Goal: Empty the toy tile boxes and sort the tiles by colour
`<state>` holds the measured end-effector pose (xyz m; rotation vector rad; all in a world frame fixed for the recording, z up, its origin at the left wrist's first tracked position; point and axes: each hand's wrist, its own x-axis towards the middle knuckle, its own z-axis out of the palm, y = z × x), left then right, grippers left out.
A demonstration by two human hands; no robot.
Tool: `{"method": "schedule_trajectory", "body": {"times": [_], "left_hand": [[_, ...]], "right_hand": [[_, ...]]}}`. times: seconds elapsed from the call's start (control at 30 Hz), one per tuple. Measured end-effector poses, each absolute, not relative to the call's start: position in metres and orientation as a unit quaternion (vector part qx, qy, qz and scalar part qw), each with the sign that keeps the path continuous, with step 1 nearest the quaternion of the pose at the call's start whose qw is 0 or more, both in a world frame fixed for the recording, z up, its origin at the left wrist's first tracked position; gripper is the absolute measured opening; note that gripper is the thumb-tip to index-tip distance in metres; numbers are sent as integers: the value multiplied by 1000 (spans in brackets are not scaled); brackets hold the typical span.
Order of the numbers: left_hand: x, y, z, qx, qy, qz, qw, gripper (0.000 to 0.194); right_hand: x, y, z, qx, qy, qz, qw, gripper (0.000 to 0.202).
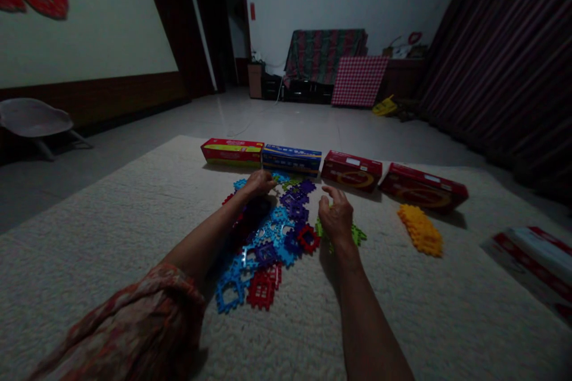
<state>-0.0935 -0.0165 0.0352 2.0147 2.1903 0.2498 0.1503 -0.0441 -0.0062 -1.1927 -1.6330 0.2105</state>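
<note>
A loose heap of interlocking plastic building pieces lies before me, with light blue pieces point(230, 289), purple pieces point(295, 207) and red pieces point(261, 290) overlapping. At its far edge my left hand point(260, 183) bends over the heap, fingertips drawn together beside a few green pieces point(292, 183). Whatever those fingers pinch is too small and dark to make out. To the right, my right hand point(336, 214) hovers over or rests on a group of green pieces point(358, 234), partly covering them. Its index finger and thumb are apart, with nothing visible between them.
A row of cartons stands beyond the heap: a red-and-yellow box point(232, 153), a blue box point(291, 159) and two dark red boxes point(351, 171). Yellow-orange pieces point(420, 230) are stacked at right. Another box point(536, 262) lies near the pale mat's point(134, 214) right side.
</note>
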Motion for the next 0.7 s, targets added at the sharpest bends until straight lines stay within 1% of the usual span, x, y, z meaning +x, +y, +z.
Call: {"method": "schedule_trajectory", "body": {"times": [0.1, 0.2, 0.3, 0.43, 0.53, 0.6, 0.7], "left_hand": [[-75, -21, 41, 698, 695, 139, 99, 29], [-43, -26, 41, 740, 643, 159, 118, 25], [-14, -28, 38, 783, 583, 166, 139, 25], [-6, -19, 33, 824, 506, 178, 183, 32], [-21, -1, 27, 783, 587, 168, 120, 34], [-33, 13, 22, 752, 643, 126, 67, 40], [-45, 30, 15, 746, 663, 52, 35, 49]], "right_hand": [[166, -43, 8, -518, -640, 70, 563, 35], [180, -45, 21, -535, -609, 60, 582, 35], [186, -49, 29, -536, -605, 60, 586, 35], [180, -50, 28, -526, -633, 77, 563, 33], [173, -49, 22, -525, -656, 88, 534, 33], [170, -48, 18, -523, -669, 94, 520, 33], [167, -48, 14, -523, -679, 104, 506, 33]]}}
